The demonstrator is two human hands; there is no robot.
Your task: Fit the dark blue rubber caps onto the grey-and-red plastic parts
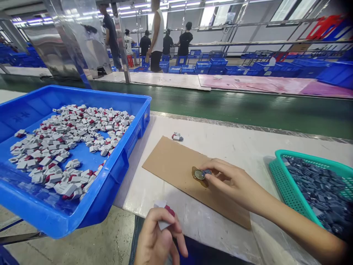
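Observation:
Near the table's front edge, my left hand is closed around a small white and dark red plastic part. My right hand pinches a small dark blue-grey plastic piece between thumb and fingers. That piece touches or hangs just over a small round dish, whose surface looks wet. A brown stain surrounds the dish on a flat cardboard sheet. Just beyond the cardboard lies a little cluster of white, red and dark parts.
At left, a large blue tray holds many white and red parts. A green perforated basket of dark pieces stands at right. Behind the table runs a green conveyor belt. Several people and blue crates are in the background.

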